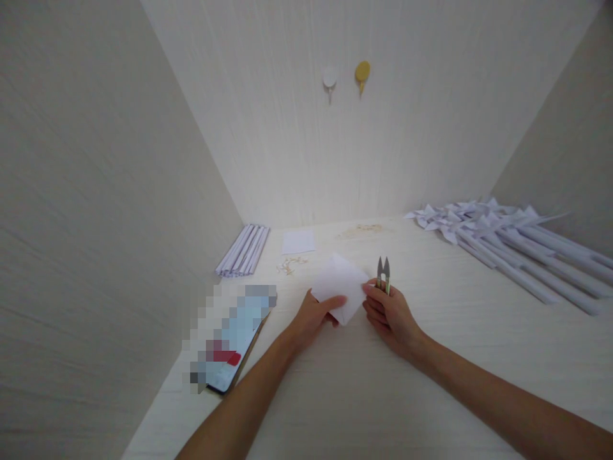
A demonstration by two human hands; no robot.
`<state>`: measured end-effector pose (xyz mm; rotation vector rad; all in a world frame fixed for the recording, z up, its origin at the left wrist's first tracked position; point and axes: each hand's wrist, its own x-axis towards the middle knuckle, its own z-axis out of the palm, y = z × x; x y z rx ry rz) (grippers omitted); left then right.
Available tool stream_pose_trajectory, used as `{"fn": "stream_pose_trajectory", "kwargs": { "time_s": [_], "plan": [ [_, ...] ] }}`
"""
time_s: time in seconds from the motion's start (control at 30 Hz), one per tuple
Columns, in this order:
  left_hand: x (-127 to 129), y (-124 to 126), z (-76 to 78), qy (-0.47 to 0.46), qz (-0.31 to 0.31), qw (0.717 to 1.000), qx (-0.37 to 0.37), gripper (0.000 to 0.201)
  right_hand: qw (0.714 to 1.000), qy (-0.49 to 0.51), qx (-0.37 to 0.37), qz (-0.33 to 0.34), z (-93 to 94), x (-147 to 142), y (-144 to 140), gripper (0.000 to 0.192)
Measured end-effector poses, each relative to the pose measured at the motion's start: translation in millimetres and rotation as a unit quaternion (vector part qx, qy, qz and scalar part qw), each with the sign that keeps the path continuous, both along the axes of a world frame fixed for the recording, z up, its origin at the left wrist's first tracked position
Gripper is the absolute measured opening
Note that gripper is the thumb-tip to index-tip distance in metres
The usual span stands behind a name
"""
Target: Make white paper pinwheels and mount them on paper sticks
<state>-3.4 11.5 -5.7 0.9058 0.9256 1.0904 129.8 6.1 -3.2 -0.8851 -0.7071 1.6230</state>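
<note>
A square sheet of white paper (341, 284), turned corner-up, is held above the table. My left hand (318, 313) grips its left side, the thumb lying across the front and the fingers behind. With thumb and fingertips my right hand (390, 313) pinches the paper's right corner. That same hand also holds a pair of thread snips (384, 268), blades pointing up and apart, handles partly hidden by the fingers. Faint crease lines seem to run toward the sheet's lower corner.
Rolled paper sticks (244, 250) lie at the back left, beside a stack of white paper (299, 242). Small tan pieces (292, 264) are scattered nearby, with more tan bits (368, 229) behind. Paper pinwheels (498, 233) are piled right. A phone (239, 342) lies left. Wall hooks (363, 71) hang above.
</note>
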Motion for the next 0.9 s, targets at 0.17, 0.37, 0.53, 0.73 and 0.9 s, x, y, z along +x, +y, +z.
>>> {"fn": "stream_pose_trajectory", "kwargs": {
  "time_s": [0.17, 0.37, 0.53, 0.73, 0.9],
  "plan": [
    [4.8, -3.4, -5.6, 0.033, -0.003, 0.999, 0.027, 0.02, 0.999, -0.014, 0.024, -0.016, -2.9, -0.6, -0.1, 0.035],
    [4.8, 0.8, -5.7, 0.045, 0.094, 0.992, 0.073, 0.016, 0.98, -0.158, 0.093, 0.076, -5.8, -4.1, -6.0, 0.029],
    [4.5, -0.2, -5.2, 0.027, 0.065, 0.995, 0.072, 0.015, 0.969, -0.185, 0.121, 0.107, -6.6, -6.3, -10.5, 0.027],
    [6.2, -3.8, -5.3, 0.088, 0.057, 0.991, 0.079, 0.017, 0.984, -0.109, 0.075, 0.121, -7.1, -5.1, -7.5, 0.026],
    [7.8, -3.9, -6.4, 0.112, 0.07, 0.988, 0.082, 0.022, 0.989, -0.053, 0.054, 0.127, -6.8, -0.2, -5.5, 0.02]
  ]
}}
